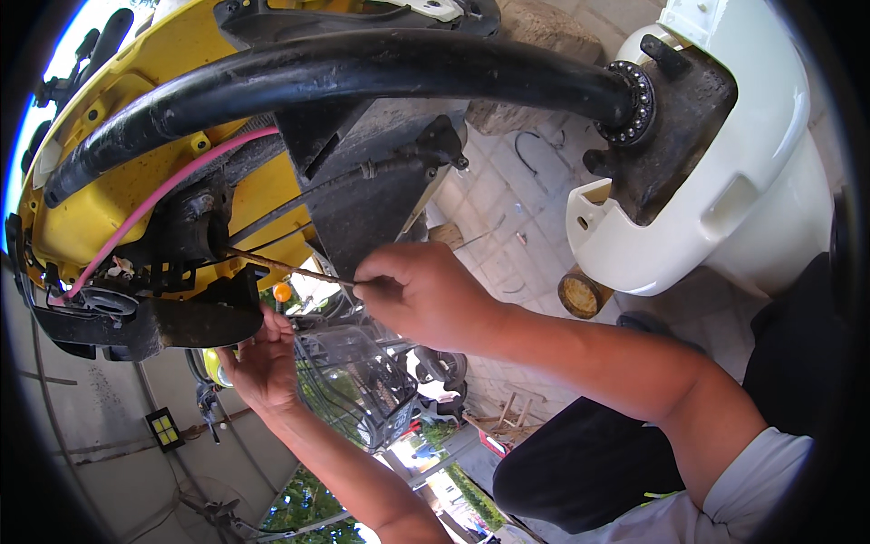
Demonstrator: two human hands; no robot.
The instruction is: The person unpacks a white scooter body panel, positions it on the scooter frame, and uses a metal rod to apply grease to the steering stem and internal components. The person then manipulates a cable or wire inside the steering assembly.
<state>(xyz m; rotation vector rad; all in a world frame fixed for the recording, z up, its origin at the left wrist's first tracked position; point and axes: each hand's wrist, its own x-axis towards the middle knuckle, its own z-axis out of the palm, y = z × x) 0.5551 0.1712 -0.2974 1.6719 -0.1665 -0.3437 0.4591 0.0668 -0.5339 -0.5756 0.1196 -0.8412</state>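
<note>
My right hand (417,290) is closed in a pinch on the near end of a thin rusty-brown rod (294,268). From there the rod slants left to the mouth of a dark round tube (214,243) within a yellow scooter body (258,186). Lower left, my left hand (265,367) holds the edge of a black curved plastic part (186,322), its thumb below and fingers at the right end; some fingertips are hidden. A pink hose (168,189) arcs above the tube. Dark cables (317,192) run behind the rod.
A thick black bent tube (362,65) crosses above my hands to a ring of bearing balls (632,102) by a white fender (761,181). Stone blocks (544,32) and a small round container (580,295) are on the paving. Other vehicles (435,372) stand behind my arms.
</note>
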